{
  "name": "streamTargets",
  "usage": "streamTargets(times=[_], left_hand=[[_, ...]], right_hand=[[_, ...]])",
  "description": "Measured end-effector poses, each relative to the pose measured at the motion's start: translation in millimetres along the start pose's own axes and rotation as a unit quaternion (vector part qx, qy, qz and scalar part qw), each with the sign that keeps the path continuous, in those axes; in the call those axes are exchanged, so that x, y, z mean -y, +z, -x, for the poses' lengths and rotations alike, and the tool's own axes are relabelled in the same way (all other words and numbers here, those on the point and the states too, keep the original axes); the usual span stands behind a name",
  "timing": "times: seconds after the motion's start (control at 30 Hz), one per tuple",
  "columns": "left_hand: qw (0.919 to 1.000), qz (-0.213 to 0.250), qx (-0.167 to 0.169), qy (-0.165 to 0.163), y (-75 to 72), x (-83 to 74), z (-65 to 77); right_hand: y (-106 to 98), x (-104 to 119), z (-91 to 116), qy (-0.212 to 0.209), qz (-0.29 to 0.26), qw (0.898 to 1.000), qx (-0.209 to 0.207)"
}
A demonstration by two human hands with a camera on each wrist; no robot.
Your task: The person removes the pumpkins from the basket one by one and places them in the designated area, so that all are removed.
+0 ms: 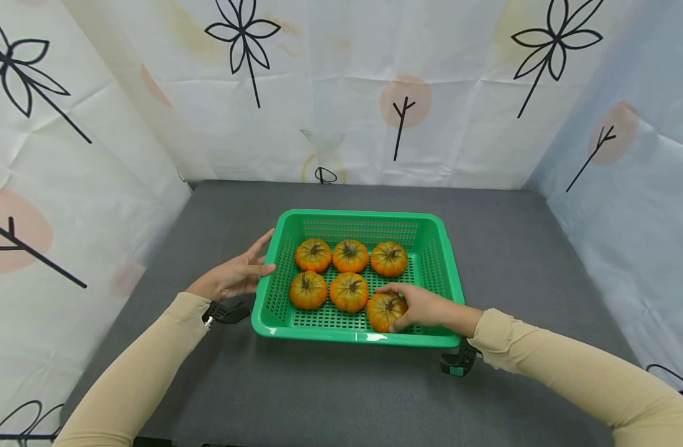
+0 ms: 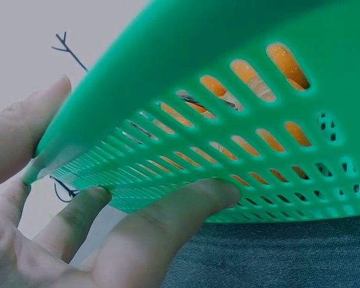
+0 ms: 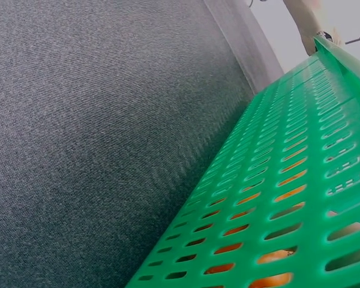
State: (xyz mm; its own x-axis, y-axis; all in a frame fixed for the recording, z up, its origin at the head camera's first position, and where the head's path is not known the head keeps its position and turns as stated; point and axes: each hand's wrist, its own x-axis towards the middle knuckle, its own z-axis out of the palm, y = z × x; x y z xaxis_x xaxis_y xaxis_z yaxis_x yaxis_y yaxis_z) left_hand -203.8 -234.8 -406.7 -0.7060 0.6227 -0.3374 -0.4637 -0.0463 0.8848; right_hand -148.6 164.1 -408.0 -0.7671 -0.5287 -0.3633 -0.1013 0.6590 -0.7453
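Observation:
A green plastic basket [image 1: 355,338] with slotted walls stands on the dark table, holding two rows of small orange pumpkins. My left hand [image 1: 237,273] grips its left side; in the left wrist view the thumb lies at the rim and the fingers [image 2: 162,222] touch the outer wall. Reaching in over the right side, my right hand [image 1: 422,306] holds the front-right pumpkin [image 1: 383,312] between thumb and fingers. Just left of it sits the front-middle pumpkin [image 1: 349,292]. In the right wrist view, the basket wall [image 3: 270,180] hides most of the right hand.
Beside the held one are a front-left pumpkin [image 1: 308,290] and a back row with left [image 1: 313,255], middle [image 1: 350,256] and right [image 1: 388,259] pumpkins. Grey table surface [image 1: 319,397] surrounds the basket. Printed white curtains [image 1: 352,124] enclose the back and sides.

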Motion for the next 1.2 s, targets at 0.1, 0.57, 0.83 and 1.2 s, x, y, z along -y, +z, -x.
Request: streamTargets(times=[0.1,0.57,0.83,1.2], left_hand=[[1.0000,-0.006,-0.005,0.002,0.1,1.0,0.6],[0.9996,0.002,-0.028,-0.002,3.1,0.9,-1.2],[0.9994,-0.010,-0.034,0.000,4.4,0.1,0.1],[0.9996,0.000,-0.028,0.003,3.8,-0.1,-0.2]], right_hand=[[-0.5,0.8,0.7,0.002,0.009,1.000,-0.001],[-13.1,12.5,12.2,-0.009,0.016,0.999,-0.029],[-22.6,17.1,24.6,-0.014,-0.016,0.999,-0.044],[-43.8,23.3,47.0,-0.025,-0.031,0.996,-0.074]])
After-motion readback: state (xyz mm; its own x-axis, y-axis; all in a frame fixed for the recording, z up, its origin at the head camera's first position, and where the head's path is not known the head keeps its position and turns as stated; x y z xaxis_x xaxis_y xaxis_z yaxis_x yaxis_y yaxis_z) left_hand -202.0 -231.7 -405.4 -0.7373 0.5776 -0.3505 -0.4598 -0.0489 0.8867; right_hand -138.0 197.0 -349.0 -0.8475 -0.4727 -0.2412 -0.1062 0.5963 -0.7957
